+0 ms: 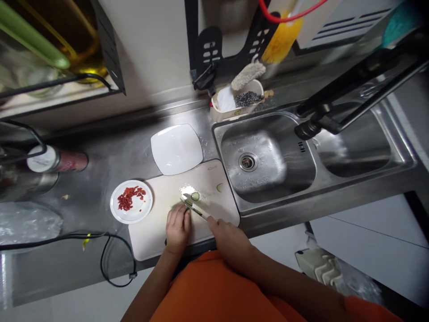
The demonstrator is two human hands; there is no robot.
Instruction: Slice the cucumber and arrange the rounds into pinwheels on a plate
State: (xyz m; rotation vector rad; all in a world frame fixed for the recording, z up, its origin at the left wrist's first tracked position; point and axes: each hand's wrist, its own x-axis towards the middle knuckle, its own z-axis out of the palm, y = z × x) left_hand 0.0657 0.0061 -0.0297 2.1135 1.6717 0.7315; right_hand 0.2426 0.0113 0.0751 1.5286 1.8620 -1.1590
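The left hand [178, 226] curls down on the pale plastic cutting board [157, 237]. Its fingertips hold a small green vegetable piece [187, 202] just far of them, too hidden to show which way it runs. The right hand [228, 237] grips a thin-bladed knife [196, 209] that slants far-left onto the piece, near a round green slice [195, 196]; no writing can be read.

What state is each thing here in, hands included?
Green vegetable: partly sliced, on the white plastic cutting board.
Left hand: grip holding the vegetable down.
Right hand: grip closed on the steel knife.
Small round white plate: holds red pieces.
Square white plate: lying flat.
Steel sink: wet.
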